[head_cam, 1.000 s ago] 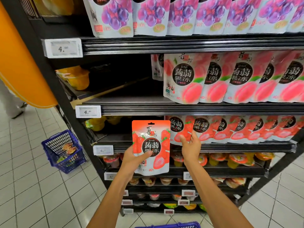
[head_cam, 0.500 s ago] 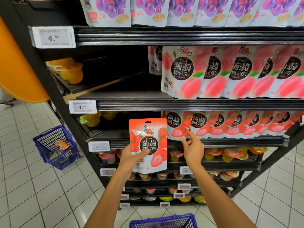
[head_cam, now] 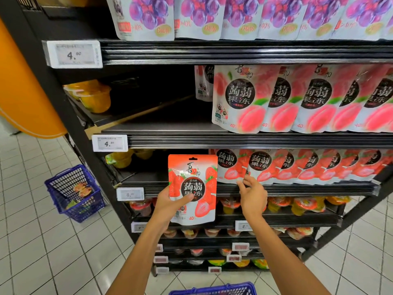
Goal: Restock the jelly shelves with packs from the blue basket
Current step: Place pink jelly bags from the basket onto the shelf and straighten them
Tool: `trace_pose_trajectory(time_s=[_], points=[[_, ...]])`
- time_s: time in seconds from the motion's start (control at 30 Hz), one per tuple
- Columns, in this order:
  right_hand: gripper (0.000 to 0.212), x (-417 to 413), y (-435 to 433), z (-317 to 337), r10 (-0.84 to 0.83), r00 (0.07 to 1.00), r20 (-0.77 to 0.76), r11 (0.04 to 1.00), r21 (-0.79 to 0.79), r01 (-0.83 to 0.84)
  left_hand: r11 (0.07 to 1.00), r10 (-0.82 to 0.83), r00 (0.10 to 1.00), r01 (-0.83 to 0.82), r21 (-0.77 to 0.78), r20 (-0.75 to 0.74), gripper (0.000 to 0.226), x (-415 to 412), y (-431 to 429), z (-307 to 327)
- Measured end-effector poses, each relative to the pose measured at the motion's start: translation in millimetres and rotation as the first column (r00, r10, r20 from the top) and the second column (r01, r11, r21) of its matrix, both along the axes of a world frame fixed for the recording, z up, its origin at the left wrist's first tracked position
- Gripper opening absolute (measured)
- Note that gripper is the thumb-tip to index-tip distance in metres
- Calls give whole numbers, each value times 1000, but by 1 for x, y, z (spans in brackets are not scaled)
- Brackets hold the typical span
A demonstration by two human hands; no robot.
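Hanging upright, long axis vertical, the strawberry pack (head_cam: 192,188) sits just in front of the shelf (head_cam: 148,179), beside the strawberry row (head_cam: 297,167). The left hand (head_cam: 170,206) grips its lower left corner, thumb across the front. The bare slot lies behind it, slightly leftward. The right hand (head_cam: 253,194), fingers spread loose, touches the row's end pack, nearer the row.

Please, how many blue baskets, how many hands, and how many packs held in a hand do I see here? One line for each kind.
Blue baskets: 2, one on the floor, one at the bottom edge
Hands: 2, left hand and right hand
Packs held: 1, the strawberry pack in the left hand
Total: 5
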State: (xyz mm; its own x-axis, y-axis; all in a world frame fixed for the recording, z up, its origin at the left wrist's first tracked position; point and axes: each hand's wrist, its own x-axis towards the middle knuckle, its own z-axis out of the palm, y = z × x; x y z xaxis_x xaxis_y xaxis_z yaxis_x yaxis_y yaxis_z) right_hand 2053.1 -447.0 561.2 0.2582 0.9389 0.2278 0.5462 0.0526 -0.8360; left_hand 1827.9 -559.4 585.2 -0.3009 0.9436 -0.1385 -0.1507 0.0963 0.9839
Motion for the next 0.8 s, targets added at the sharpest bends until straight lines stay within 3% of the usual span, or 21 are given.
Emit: trace_pose_trajectory(time_s=[0.13,0.23,0.3,0.37,0.47,0.63,0.8], points=[[19,-2,-17,9,-32,990,-139,995,92,45,1000,-23,1000,23,19,2,48,1,4,4],[10,-5,-32,16,59,963,-262,990,136,-24,999,-36,999,36,13,-9,48,5,8,6],[11,-7,-40,22,262,881,-394,964,71,-255,999,-46,999,46,12,-18,48,8,10,6],[15,-10,-46,28,477,726,-495,840,13,-543,998,-55,998,55,23,-16,47,12,11,8],[22,-17,-50,30,628,633,-453,711,5,-703,997,-57,998,58,48,-22,50,16,11,10],[21,-22,-46,31,562,669,-486,781,47,-623,996,-46,996,52,77,-73,54,20,15,18],[25,-38,-25,37,379,730,-569,882,-16,-471,976,137,976,-104,189,-170,53,20,19,23]])
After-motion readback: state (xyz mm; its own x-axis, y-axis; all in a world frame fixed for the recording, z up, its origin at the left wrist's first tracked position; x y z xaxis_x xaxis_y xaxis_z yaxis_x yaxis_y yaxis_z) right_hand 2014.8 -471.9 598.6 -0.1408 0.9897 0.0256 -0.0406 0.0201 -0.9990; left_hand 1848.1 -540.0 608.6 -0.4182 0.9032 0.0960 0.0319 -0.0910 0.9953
